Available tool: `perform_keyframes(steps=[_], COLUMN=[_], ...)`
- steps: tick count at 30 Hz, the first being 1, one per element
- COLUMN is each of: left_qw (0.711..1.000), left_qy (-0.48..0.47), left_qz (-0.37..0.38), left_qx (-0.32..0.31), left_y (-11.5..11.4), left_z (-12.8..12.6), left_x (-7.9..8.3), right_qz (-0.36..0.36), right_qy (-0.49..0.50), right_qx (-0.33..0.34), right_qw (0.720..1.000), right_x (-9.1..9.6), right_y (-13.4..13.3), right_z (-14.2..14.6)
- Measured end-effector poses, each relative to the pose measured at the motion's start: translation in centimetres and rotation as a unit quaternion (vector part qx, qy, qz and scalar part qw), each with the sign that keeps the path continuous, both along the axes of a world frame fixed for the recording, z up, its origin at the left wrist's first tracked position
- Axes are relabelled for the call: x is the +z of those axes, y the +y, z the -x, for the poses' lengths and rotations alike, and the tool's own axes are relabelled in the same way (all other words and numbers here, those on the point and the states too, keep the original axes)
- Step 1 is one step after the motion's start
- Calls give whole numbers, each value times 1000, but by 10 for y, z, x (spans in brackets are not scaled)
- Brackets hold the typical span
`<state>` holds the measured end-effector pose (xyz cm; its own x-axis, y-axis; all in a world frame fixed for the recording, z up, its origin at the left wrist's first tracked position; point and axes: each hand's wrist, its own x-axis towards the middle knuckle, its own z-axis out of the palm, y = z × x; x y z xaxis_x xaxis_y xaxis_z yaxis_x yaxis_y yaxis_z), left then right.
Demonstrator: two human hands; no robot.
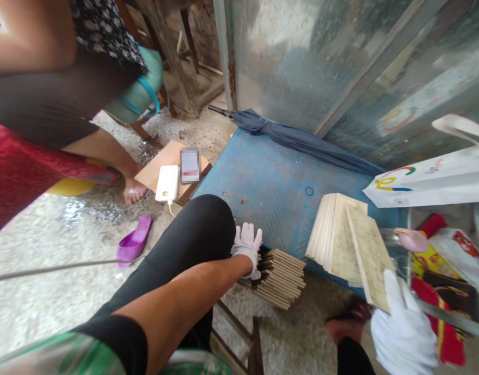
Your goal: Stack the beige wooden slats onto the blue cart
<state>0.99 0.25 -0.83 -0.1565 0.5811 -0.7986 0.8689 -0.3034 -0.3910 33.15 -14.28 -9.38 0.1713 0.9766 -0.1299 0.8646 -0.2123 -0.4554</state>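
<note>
Your left hand [247, 245] and right hand [403, 333]: white fabric gloves [395, 317]. Black leggings [192, 245], short black sleeve [114, 338], green-white striped top [48, 357] near left.

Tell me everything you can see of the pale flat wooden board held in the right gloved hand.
The pale flat wooden board is thin and rectangular, its light face mottled with greyish marks. The right hand, in a white glove, grips its near end, so it slants up and away. Its far end overlaps a leaning stack of similar boards on the blue metal platform; whether they touch cannot be told.
</note>
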Motion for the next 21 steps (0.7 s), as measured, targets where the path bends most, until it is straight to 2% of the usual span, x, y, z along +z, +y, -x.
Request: perform_keyframes(steps=[5,11,18,21], left_qw=[1000,1000,999,999], left_qy=[4,12,3,7], left_qz=[14,25,31,36], left_qx=[5,4,-23,-23], left_y=[-1,-1,-6,-5], left_z=[4,1,13,11], left_x=[-2,1,-9,-7], right_qz=[-15,-46,-53,-51], right_qy=[-87,-87,-75,-65], right_qx=[25,68,101,108], right_qw=[996,993,991,991], right_x=[-10,-32,-36,-39], right_y=[20,25,42,45], right_z=[15,17,9,4])
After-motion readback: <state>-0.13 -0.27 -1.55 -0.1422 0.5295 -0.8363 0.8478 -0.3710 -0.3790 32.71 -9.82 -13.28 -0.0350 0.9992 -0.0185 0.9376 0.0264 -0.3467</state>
